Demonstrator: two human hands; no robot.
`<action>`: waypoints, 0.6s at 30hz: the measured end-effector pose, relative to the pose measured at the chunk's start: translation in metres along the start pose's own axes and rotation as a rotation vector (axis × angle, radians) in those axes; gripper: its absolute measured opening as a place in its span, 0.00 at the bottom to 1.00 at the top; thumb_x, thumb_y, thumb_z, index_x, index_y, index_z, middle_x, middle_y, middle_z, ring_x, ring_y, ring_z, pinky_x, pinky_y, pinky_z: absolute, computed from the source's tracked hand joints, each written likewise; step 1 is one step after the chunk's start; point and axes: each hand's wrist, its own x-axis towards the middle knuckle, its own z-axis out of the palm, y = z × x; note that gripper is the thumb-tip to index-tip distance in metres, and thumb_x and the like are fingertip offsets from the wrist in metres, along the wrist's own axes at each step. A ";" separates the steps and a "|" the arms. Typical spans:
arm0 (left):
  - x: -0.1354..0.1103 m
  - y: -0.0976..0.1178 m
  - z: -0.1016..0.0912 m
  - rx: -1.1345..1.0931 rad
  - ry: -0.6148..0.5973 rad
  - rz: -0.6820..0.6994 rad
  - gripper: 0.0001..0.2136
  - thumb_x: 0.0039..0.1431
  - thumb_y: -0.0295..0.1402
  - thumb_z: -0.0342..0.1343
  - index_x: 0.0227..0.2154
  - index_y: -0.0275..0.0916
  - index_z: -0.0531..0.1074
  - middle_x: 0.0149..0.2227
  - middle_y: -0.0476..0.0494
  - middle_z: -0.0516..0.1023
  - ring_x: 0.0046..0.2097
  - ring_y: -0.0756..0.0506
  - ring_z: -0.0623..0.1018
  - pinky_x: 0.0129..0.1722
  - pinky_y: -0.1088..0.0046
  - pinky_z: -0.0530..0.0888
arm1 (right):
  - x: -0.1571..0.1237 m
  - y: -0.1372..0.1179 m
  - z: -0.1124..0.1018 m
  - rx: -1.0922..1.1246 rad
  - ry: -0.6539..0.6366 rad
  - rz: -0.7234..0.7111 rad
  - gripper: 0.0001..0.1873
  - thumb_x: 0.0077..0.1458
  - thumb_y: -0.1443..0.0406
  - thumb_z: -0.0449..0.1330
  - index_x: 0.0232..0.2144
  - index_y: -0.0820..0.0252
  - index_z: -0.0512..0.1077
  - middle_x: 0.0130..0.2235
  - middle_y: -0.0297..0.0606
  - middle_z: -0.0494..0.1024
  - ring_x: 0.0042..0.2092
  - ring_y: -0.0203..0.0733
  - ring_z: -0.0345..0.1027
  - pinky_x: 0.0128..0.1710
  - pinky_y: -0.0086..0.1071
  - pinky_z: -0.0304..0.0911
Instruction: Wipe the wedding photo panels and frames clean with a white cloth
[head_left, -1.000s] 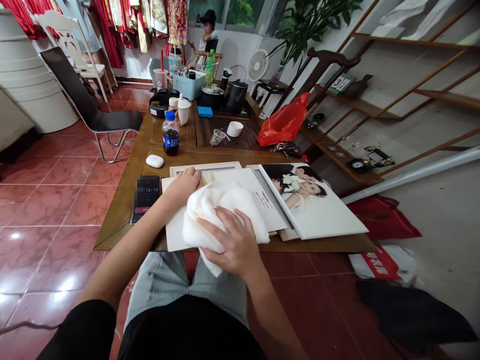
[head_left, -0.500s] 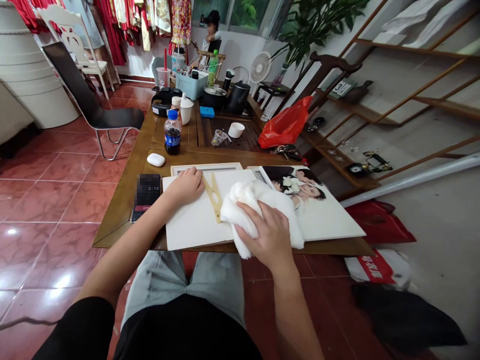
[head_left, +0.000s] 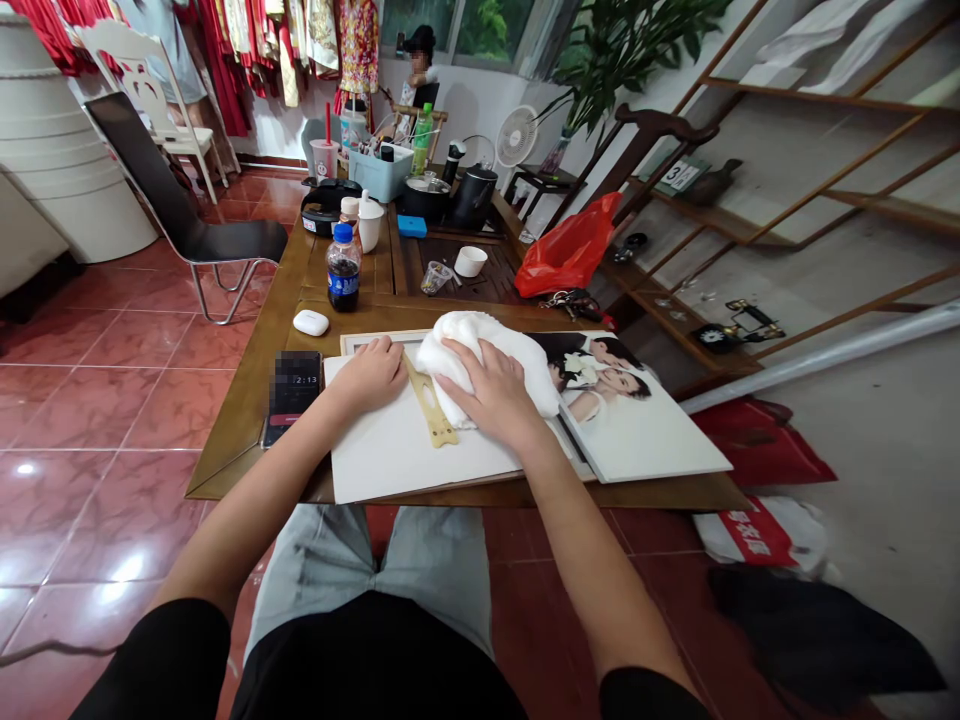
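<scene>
White board (head_left: 409,470): lies flat, its near side about level with the near edge of the bench (head_left: 232,440); a pull toward the body could slide it over that edge.
Yellow bracket (head_left: 433,410): on the board between the hands, against the white cloth (head_left: 469,325); a leftward drag of the cloth could snag it and scrape the board.
Right hand (head_left: 491,390): fingers spread over and grasping the bunched cloth, above the board's right part.
Photo panel (head_left: 645,435): toward the bench's near right corner, just beside the cloth; too wide a rightward sweep could rub the print.
Left hand (head_left: 373,372): fingers flat, released, resting on the board's far left; lifting them could let the board shift.
Phone (head_left: 292,398): by the bench's left edge; the left forearm could nudge it.
Bottle (head_left: 343,275): upright, farther along the left edge; a jolt could topple it.
</scene>
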 end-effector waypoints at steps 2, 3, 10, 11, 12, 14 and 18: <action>0.000 0.001 -0.001 0.003 0.001 0.002 0.17 0.72 0.32 0.39 0.48 0.31 0.72 0.48 0.31 0.75 0.51 0.36 0.75 0.57 0.56 0.70 | 0.008 0.001 0.000 0.016 -0.045 0.010 0.35 0.68 0.44 0.44 0.71 0.48 0.58 0.65 0.53 0.65 0.67 0.64 0.58 0.64 0.65 0.53; 0.000 0.001 -0.001 0.006 0.002 0.000 0.17 0.72 0.32 0.39 0.48 0.31 0.72 0.48 0.31 0.75 0.51 0.36 0.75 0.57 0.56 0.70 | 0.011 0.001 -0.001 0.032 -0.069 0.014 0.36 0.68 0.43 0.44 0.71 0.47 0.57 0.65 0.53 0.64 0.67 0.64 0.57 0.65 0.66 0.52; 0.001 0.000 0.002 0.031 0.000 -0.010 0.16 0.71 0.31 0.41 0.48 0.30 0.73 0.49 0.30 0.76 0.52 0.36 0.75 0.57 0.56 0.70 | 0.037 -0.006 0.001 0.141 -0.153 -0.038 0.35 0.69 0.43 0.41 0.72 0.41 0.55 0.68 0.51 0.61 0.70 0.62 0.53 0.66 0.69 0.48; 0.001 -0.001 0.002 0.029 0.000 -0.009 0.16 0.71 0.31 0.41 0.47 0.29 0.73 0.49 0.30 0.76 0.52 0.36 0.75 0.57 0.55 0.70 | 0.040 -0.009 0.001 0.134 -0.154 -0.054 0.34 0.69 0.43 0.41 0.71 0.41 0.55 0.67 0.50 0.62 0.69 0.62 0.54 0.66 0.68 0.49; 0.002 -0.001 0.003 0.026 0.001 -0.009 0.17 0.71 0.31 0.41 0.47 0.29 0.73 0.49 0.30 0.76 0.53 0.36 0.75 0.58 0.56 0.70 | 0.042 -0.010 0.001 0.121 -0.152 -0.070 0.33 0.69 0.44 0.42 0.71 0.41 0.56 0.67 0.50 0.62 0.69 0.61 0.55 0.66 0.66 0.50; 0.001 -0.001 0.003 0.019 0.005 -0.007 0.17 0.71 0.31 0.41 0.46 0.30 0.74 0.48 0.31 0.76 0.53 0.36 0.75 0.58 0.57 0.70 | 0.042 -0.012 0.000 0.087 -0.152 -0.095 0.32 0.70 0.45 0.43 0.71 0.42 0.58 0.65 0.50 0.64 0.67 0.60 0.58 0.66 0.64 0.52; -0.001 0.002 0.000 -0.008 0.000 0.004 0.15 0.70 0.31 0.42 0.45 0.32 0.74 0.48 0.32 0.76 0.52 0.37 0.76 0.58 0.57 0.71 | 0.029 -0.010 -0.005 0.039 -0.160 -0.121 0.31 0.69 0.46 0.46 0.69 0.44 0.62 0.62 0.49 0.67 0.64 0.60 0.63 0.64 0.60 0.56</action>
